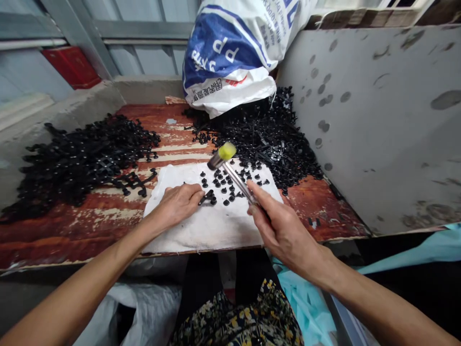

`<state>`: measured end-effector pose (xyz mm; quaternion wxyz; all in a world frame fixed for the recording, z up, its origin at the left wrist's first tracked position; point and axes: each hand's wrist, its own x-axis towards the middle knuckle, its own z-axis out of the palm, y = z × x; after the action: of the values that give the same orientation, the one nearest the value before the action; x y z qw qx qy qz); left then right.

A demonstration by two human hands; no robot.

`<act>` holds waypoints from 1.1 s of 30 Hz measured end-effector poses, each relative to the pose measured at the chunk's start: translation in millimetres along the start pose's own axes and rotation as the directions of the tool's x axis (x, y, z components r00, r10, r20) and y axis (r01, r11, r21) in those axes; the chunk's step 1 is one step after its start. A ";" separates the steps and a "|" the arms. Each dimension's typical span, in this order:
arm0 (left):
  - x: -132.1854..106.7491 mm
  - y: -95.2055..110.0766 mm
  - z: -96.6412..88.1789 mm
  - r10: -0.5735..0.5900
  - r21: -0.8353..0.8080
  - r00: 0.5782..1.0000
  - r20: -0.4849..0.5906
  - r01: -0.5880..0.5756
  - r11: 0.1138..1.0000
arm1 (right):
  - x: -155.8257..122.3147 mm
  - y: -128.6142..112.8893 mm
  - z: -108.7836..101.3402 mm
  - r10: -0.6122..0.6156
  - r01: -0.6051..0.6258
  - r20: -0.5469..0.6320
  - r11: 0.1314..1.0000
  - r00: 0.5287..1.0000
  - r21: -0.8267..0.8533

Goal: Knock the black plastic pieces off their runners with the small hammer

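Right hand (284, 226) closed tight around the metal shaft of a yellow-tipped mallet (225, 158), its head above black plastic studs (223, 185) scattered on a folded white cloth (201, 235). Left hand (176, 206) open, resting on the cloth just beside a runner piece (208, 197) (a few studs attached). A heap of black runners (82, 163) on the left, a second heap (262, 134) far right, both on a worn red-painted board (72, 226).
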<state>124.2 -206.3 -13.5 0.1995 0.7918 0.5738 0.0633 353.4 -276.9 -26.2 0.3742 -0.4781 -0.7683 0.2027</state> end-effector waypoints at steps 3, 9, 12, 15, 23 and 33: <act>-18.7 12.2 3.9 0.210 -0.068 0.978 0.001 -0.209 0.975 | 7.2 -5.7 4.2 0.119 -0.116 0.000 0.964 0.993 0.240; -46.0 23.7 30.0 0.304 -0.029 0.878 -0.371 -0.338 0.941 | -12.3 -9.7 32.0 0.393 -0.495 0.306 0.605 0.867 0.624; -52.0 20.3 32.8 0.112 -0.093 0.895 -0.431 -0.168 0.981 | -24.3 -12.6 41.8 0.481 -0.472 0.196 0.562 0.855 0.679; -52.5 25.5 28.8 0.050 -0.143 0.988 -0.147 -0.072 0.987 | -30.0 -14.6 49.3 0.500 -0.437 0.125 0.575 0.857 0.691; -29.6 45.3 27.6 -0.041 -0.210 0.998 0.042 0.049 0.977 | -41.7 -10.0 51.7 0.426 -0.415 0.150 0.641 0.892 0.645; -14.9 27.3 27.8 0.051 -0.288 0.998 -0.041 -0.061 0.956 | -55.3 20.7 12.7 0.547 -0.369 -0.092 0.670 0.832 0.644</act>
<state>152.4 -234.1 -26.3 0.3019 0.7688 0.5390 0.1652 370.2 -315.8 -69.3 0.5459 -0.5364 -0.4556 0.4547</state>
